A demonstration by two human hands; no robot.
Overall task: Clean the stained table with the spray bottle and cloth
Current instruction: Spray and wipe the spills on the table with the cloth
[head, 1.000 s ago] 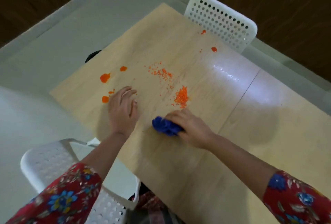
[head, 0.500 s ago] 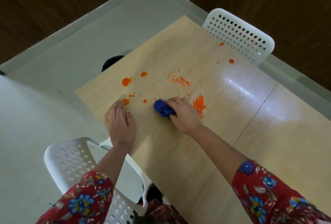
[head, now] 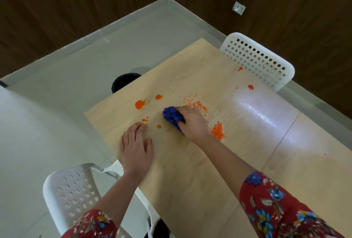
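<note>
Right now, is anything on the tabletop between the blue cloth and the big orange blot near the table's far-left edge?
Nothing visible: bare table lies between the blue cloth, held by the right hand, and the orange blot.

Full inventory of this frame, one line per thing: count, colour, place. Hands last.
Light wooden table: one, pale wood, centre to lower right.
Orange liquid blobs: several, orange, near the table's left corner; two more by the far chair.
Orange crumb scatter: one dense pile beside the right wrist and a looser spread beyond the fingers.
Crumpled blue cloth: one, blue, on the table among the stains.
White perforated plastic chairs: two, one at the far edge, one at the near left.
Black round object: one, on the floor, partly behind the table.
White wall socket: one, on the dark wood wall.
Spray bottle: none in view.
Left hand: flat on the table, empty.
Right hand: gripping the cloth.
</note>
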